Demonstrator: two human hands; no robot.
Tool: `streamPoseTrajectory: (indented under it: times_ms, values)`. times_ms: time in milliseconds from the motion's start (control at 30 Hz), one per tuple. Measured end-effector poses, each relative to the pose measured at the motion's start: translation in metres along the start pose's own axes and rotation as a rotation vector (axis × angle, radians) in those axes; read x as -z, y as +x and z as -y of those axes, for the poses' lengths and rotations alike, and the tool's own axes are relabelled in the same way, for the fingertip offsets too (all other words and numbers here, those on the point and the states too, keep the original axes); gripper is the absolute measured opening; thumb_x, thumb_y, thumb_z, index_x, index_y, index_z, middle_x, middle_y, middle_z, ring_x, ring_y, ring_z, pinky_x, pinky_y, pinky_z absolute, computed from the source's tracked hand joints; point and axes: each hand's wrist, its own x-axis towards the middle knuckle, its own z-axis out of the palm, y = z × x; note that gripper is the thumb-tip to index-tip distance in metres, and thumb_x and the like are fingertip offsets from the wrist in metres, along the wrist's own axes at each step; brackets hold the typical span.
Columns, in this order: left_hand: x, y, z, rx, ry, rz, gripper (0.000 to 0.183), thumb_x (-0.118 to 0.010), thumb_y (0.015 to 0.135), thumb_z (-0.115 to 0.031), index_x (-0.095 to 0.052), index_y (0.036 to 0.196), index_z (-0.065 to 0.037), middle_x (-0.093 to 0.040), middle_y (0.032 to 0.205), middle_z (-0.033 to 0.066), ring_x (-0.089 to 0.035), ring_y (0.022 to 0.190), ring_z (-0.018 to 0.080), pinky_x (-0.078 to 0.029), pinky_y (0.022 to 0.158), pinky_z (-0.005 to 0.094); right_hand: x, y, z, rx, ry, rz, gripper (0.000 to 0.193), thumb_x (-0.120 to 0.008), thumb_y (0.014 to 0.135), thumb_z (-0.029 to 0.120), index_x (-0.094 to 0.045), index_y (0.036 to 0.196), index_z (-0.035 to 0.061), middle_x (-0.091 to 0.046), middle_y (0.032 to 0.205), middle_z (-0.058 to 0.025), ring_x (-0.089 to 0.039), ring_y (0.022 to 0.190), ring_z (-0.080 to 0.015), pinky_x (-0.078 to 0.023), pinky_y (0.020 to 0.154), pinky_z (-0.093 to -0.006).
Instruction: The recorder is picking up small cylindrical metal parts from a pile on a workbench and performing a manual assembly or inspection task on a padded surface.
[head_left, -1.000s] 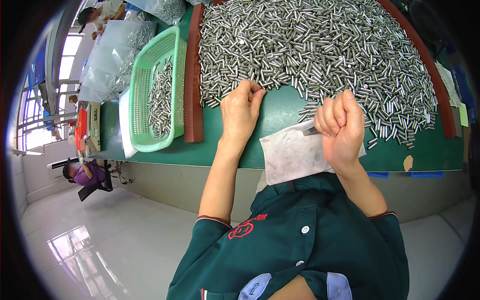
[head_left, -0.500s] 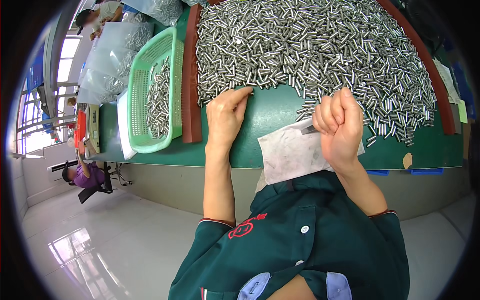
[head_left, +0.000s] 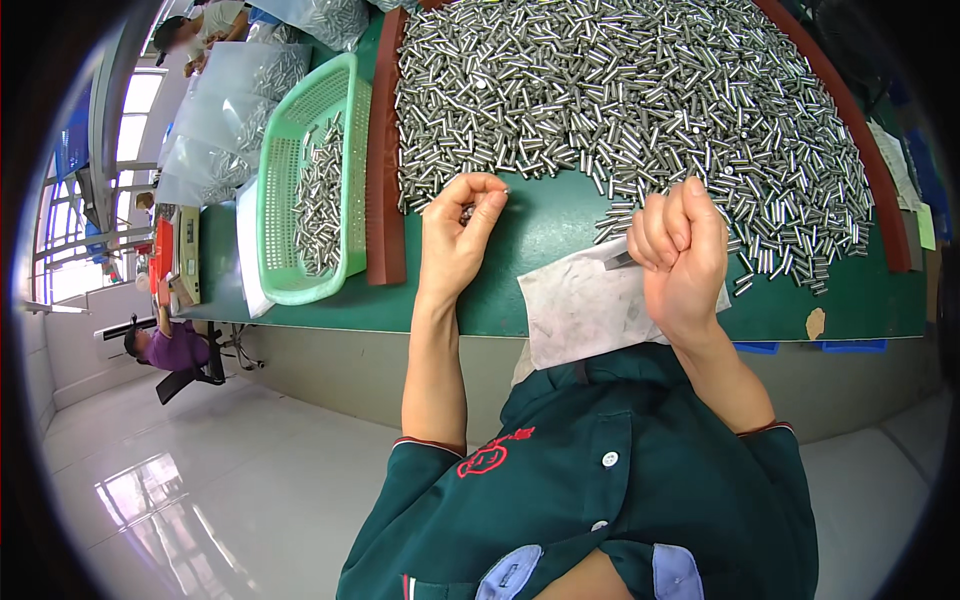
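A broad heap of short shiny metal pins (head_left: 620,90) covers the green table. At its near left edge, my left hand (head_left: 455,235) is closed, thumb and forefinger brought together. A bit of metal glints at those fingertips, and more pins show inside the curled fingers. My right hand (head_left: 682,250) is a loose fist at the near side of the heap. Out of it, on the left, sticks a flat grey metal piece (head_left: 620,261); the rest is hidden by the fingers. Beneath the right hand a stained whitish cloth (head_left: 575,315) lies over the table's front edge.
A green plastic basket (head_left: 312,292) with pins in it stands at the left, beyond a red-brown rail (head_left: 385,230). Another rail (head_left: 890,215) bounds the heap at the right. Bags of pins (head_left: 235,100) lie farther left. Two people (head_left: 175,345) are in the left background.
My left hand has drawn back slightly from the heap's edge and turned, its fingers now curled with pins showing inside. My right hand stays in place.
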Motion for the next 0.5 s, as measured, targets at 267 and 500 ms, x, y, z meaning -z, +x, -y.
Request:
streamPoseTrajectory:
  times_ms: [267,500]
  values:
    - [0.003,-0.004,-0.001,0.2,-0.279,0.061,0.011,-0.054,0.082,-0.011,-0.055,0.086,-0.001,-0.055,0.078,-0.0009,-0.044,0.068,0.0036,-0.035,0.061,0.0166,-0.001,-0.002,0.001,-0.008,-0.028,-0.007,0.039,-0.028,0.091,0.023,-0.026,0.054,0.0129,-0.024,0.043,0.0027,-0.017,0.037,-0.0065,-0.018,0.037,-0.0225]
    - [-0.02,-0.026,-0.029,0.015,0.178,0.071,0.005,-0.06,0.074,-0.004,-0.057,0.075,0.0,-0.046,0.052,0.0006,-0.041,0.047,0.0063,-0.034,0.044,0.0211,-0.002,-0.002,0.002,-0.009,-0.014,-0.039,0.039,-0.027,0.091,0.023,-0.026,0.054,0.013,-0.023,0.043,0.0028,-0.015,0.038,-0.0065,-0.017,0.038,-0.0225]
